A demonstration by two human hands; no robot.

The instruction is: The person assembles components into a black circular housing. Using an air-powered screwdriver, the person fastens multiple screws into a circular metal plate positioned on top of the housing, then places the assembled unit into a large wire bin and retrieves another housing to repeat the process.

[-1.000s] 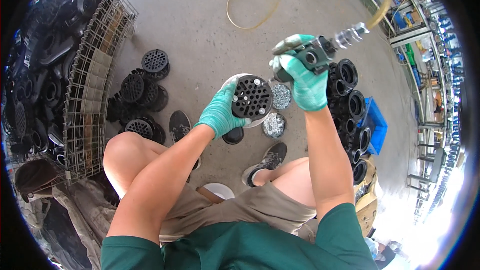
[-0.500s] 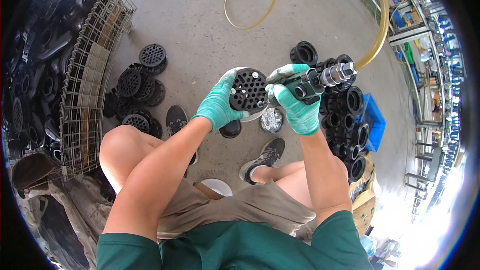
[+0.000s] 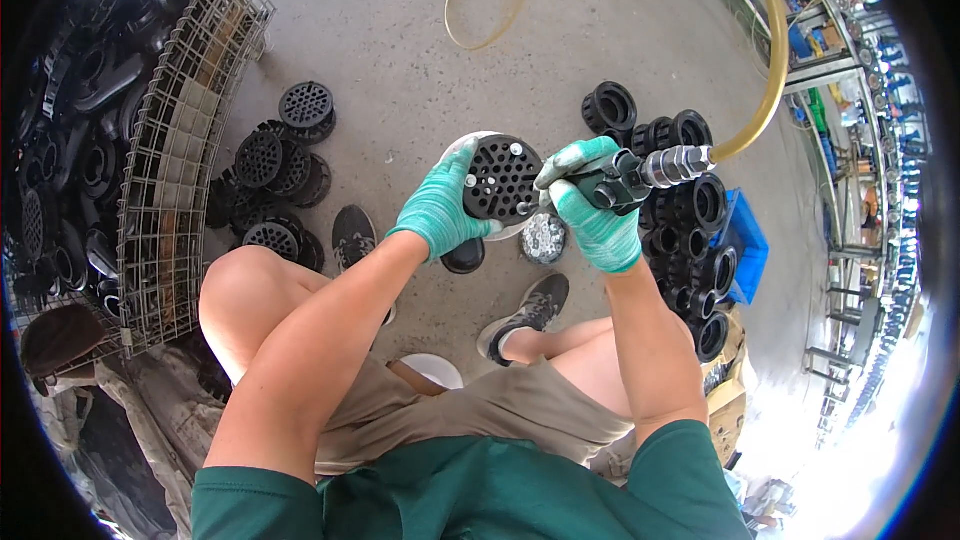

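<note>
My left hand [image 3: 440, 205], in a green and white glove, grips the left rim of a round black drain cover [image 3: 500, 175] with many holes. Small bright screws [image 3: 516, 149] show on its face. In my right hand [image 3: 597, 225], gloved alike, is a dark air screwdriver [image 3: 622, 183] with a metal hose fitting [image 3: 678, 166]. Its tip meets the cover's lower right edge, at or beside a screw [image 3: 524, 208]; contact is hard to make out. Beneath the cover appear a pale round rim [image 3: 455, 145] and a black rounded part [image 3: 463, 257].
A bowl of small shiny pieces [image 3: 543, 238] sits below the cover. Perforated covers [image 3: 305, 112] are piled at left, beside a wire cage [image 3: 170, 180] of black parts. Black rings [image 3: 608, 108] and a blue bin [image 3: 748, 250] stand at right. A yellowish hose [image 3: 775, 60] arches overhead.
The cover and my left hand have shifted slightly right. The screwdriver has tilted a little, its hose end moving lower, and the hose has swung slightly. Both hands keep their grip.
</note>
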